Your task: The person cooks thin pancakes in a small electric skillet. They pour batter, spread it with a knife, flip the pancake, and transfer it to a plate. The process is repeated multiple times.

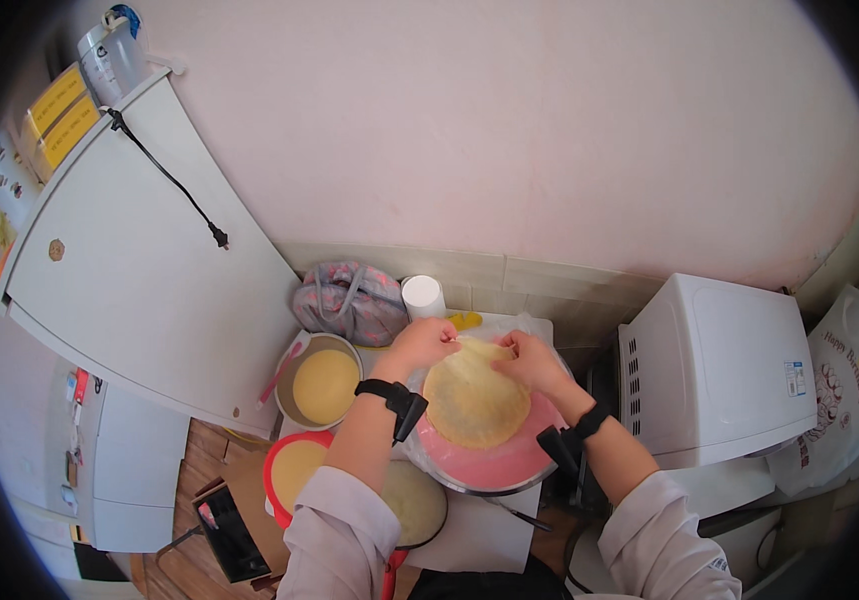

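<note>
Between my two hands hangs a thin, pale yellow crepe, its far edge lifted and its lower part draped over a round pink surface with a metal rim. My left hand pinches the far left edge of the crepe with fingertips. The far right edge is in the fingers of my right hand. Clear plastic film shows around the pink surface. Left of it, partly behind my left forearm, a round frying pan with a red handle holds a pale layer that looks like another crepe.
A pot of yellow batter has a pink spatula at its rim. Nearer me is a red-rimmed container of batter. A patterned bag and white cylinder stand by the wall. A white appliance is at right.
</note>
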{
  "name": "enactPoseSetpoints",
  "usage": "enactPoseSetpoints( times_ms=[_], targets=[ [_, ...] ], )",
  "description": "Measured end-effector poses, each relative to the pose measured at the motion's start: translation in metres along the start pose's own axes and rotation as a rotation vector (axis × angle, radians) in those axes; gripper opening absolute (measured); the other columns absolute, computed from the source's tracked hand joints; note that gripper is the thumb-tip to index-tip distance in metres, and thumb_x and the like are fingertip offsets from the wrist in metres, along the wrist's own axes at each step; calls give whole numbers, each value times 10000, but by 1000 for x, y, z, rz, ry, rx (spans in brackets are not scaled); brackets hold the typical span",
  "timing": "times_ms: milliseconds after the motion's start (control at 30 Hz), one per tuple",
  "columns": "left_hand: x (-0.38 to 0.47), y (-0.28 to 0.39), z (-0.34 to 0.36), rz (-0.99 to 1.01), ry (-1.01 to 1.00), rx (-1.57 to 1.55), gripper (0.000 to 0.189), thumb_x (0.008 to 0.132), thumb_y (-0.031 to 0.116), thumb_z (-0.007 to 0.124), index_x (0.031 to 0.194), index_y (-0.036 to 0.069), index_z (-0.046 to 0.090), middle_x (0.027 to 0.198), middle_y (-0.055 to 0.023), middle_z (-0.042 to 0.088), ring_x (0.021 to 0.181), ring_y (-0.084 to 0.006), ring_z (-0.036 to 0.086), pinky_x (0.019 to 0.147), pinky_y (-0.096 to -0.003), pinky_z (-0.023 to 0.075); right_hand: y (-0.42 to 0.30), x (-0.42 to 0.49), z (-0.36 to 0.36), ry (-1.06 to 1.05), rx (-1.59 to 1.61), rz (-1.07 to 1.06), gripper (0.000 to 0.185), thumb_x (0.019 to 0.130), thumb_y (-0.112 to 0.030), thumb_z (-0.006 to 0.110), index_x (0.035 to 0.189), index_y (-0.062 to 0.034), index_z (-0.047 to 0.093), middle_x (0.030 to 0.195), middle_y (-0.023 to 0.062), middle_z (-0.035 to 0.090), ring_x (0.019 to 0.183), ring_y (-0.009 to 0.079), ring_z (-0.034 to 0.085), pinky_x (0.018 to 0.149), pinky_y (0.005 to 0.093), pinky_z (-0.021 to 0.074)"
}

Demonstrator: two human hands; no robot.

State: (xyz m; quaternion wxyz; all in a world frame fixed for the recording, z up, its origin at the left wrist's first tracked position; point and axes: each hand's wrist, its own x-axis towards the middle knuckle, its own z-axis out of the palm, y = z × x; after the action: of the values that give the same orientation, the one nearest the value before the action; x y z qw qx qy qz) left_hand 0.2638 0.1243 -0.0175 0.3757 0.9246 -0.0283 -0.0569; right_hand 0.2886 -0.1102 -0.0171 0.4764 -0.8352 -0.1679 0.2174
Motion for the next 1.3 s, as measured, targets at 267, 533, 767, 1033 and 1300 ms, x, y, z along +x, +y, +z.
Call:
enactPoseSetpoints(
  times_ms=[267, 533, 767, 1033, 1300],
  targets=[
    [18, -7, 45, -81, 273, 116, 290, 718, 234, 792, 907, 45, 682, 926, -187, 671, 911, -325, 649, 783, -406, 526, 23, -6, 16, 252, -388, -126, 440, 739, -111, 733, 1126, -81, 527, 996, 195, 655, 926, 400, 642, 795, 472, 508],
    [-46, 26, 13, -36, 331, -290, 296, 817, 163, 709, 1066, 26, 628, 1011, -145, 650, 923, -272, 648, 772, -388, 529, 17, -52, 0, 451, -481, -364, 353, 781, -87, 683, 1103, -25, 555, 1021, 197, 607, 1038, 399, 560, 889, 432, 476],
    [-338, 8, 36, -327, 514, 101, 292, 850, 128, 673, 1090, 3, 565, 1031, -161, 592, 955, -346, 564, 866, -414, 462, 60, -212, 29, 145, -425, -502, 308, 762, -42, 691, 1053, -30, 590, 987, 162, 575, 894, 347, 544, 795, 420, 476],
    [-440, -44, 148, -809, 8, -661, 582, 848, 355, 740, 1221, -35, 523, 1113, -147, 610, 1002, -260, 598, 890, -355, 482, 134, -237, 98, 26, -667, -208, 364, 762, -153, 714, 1069, -19, 569, 995, 169, 578, 952, 373, 572, 819, 448, 496],
    [-436, -71, 181, -722, -157, -1396, 329, 870, 123, 720, 1120, 47, 521, 844, -13, 588, 814, -151, 603, 722, -323, 554, 145, -269, 113, -162, -640, 141, 205, 838, -114, 598, 993, -11, 511, 882, 229, 635, 833, 419, 631, 740, 474, 526]
  ],
)
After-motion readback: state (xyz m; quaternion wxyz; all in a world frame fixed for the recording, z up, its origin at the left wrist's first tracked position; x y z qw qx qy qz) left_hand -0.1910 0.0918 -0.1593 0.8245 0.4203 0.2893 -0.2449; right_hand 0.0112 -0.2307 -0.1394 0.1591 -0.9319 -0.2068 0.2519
